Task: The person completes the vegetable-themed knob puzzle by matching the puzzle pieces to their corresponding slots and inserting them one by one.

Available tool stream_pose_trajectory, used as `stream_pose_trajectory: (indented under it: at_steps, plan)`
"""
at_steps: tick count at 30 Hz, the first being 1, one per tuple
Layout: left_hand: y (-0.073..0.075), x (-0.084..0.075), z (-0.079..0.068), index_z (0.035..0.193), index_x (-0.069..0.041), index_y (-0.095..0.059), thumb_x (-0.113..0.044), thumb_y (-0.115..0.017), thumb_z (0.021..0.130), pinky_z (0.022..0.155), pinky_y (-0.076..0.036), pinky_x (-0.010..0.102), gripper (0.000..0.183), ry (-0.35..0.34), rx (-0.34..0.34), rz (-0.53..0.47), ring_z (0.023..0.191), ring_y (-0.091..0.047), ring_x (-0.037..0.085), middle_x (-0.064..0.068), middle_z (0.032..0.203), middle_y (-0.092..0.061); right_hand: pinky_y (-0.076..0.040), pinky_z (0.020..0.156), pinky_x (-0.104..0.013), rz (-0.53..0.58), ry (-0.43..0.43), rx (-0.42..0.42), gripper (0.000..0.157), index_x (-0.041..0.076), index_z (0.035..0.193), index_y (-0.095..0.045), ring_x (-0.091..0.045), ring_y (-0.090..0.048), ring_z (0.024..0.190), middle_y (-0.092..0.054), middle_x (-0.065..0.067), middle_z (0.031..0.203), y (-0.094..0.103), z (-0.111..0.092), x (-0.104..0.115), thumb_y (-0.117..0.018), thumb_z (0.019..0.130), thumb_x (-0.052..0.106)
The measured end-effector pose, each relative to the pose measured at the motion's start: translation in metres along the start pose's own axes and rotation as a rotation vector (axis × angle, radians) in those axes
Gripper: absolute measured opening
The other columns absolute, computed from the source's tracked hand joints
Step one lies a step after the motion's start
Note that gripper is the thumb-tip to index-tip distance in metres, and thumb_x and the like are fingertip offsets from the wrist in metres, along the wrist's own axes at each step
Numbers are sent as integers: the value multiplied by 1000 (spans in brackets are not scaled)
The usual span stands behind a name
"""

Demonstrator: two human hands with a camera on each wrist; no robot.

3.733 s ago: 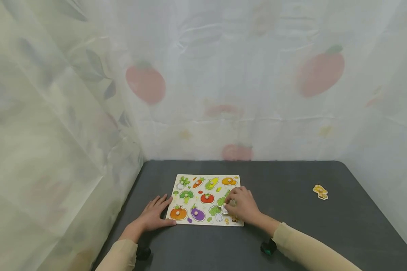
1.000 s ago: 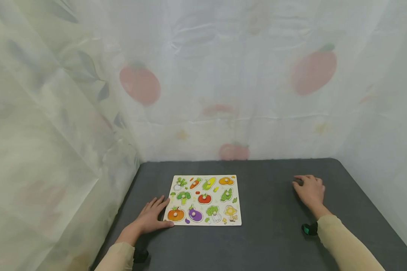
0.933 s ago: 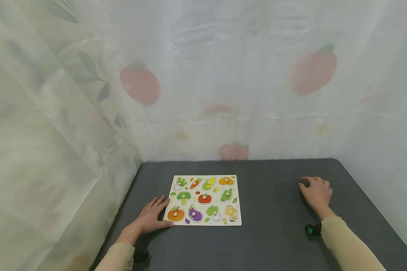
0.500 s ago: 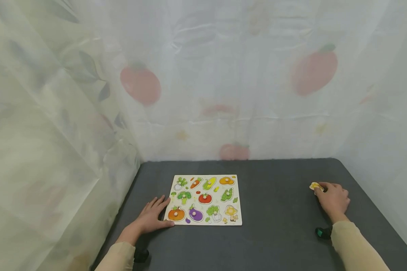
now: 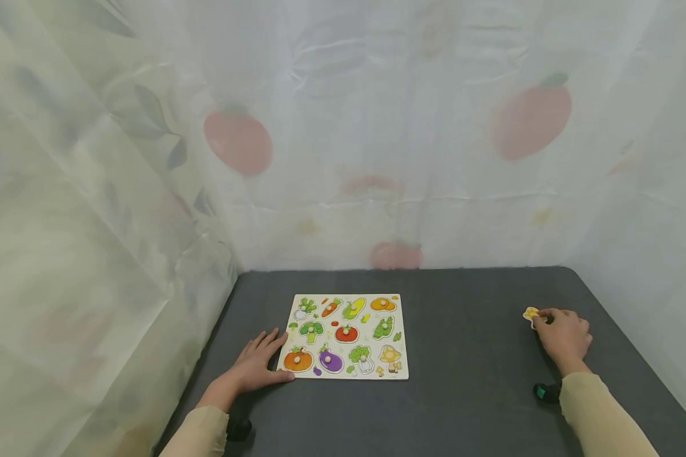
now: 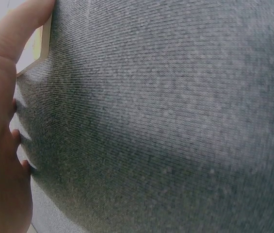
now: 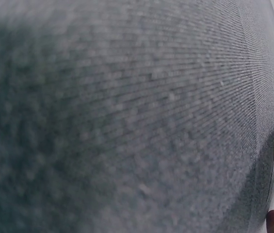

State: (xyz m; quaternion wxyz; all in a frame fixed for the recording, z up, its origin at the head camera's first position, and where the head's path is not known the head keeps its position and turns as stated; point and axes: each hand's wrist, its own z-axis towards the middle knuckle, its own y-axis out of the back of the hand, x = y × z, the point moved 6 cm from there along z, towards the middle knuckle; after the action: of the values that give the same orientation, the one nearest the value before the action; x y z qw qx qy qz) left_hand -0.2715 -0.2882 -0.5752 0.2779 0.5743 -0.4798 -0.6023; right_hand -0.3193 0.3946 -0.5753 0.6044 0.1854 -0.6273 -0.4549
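Observation:
A pale wooden vegetable puzzle board lies flat on the dark table, with knobbed pieces such as a tomato, a pumpkin and an eggplant in it. Its lower right spot shows a printed mushroom without a visible knob. At the board's left edge rests my left hand, fingers spread, the thumb along the near corner; the left wrist view catches this thumb on the board. Far to the right, my right hand pinches a yellow mushroom puzzle piece, partly hidden by the fingers.
The dark cloth-covered table stretches between the board and the right hand. A white curtain with printed fruit hangs behind the far edge, and another curtain runs down the left side.
My right hand has left the board, where a green piece now sits at the right, and moved right to the mushroom piece, which it now pinches. The left hand has stayed by the board.

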Motion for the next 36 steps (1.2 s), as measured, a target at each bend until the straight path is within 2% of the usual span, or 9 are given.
stream_pose_trajectory:
  at_steps: [12, 20, 28, 36]
  plan:
    - [2, -2, -1, 162, -15, -35, -66, -78, 80, 119, -7, 69, 106, 15, 17, 8, 152, -13, 49, 18, 167, -24, -28, 92, -73, -7, -6, 12, 42, -11, 124, -61, -61, -31, 121, -43, -39, 132, 1, 1, -2, -56, 104, 25]
    - [-7, 11, 4, 163, -18, -33, -75, -72, 77, 120, -6, 67, 110, 8, 1, 16, 153, -12, 47, 15, 168, -22, -27, 92, -74, -20, 33, 10, 39, -10, 120, -64, -62, -31, 121, -43, -39, 132, -1, 0, 8, -57, 102, 23]
    - [-2, 3, 0, 162, -17, -36, -74, -73, 78, 117, -6, 71, 108, -26, -23, -10, 150, -14, 51, 19, 166, -26, -28, 91, -72, 31, 203, -3, 33, -5, 111, -71, -59, -34, 120, -47, -36, 132, -23, -2, 52, -64, 100, 26]
    - [0, -1, -1, 162, -15, -34, -69, -76, 79, 119, -7, 68, 107, 12, 11, 20, 151, -14, 49, 18, 167, -24, -30, 96, -72, 93, 384, 11, 23, 4, 100, -76, -53, -40, 122, -58, -27, 124, -48, -20, 111, -72, 96, 26]
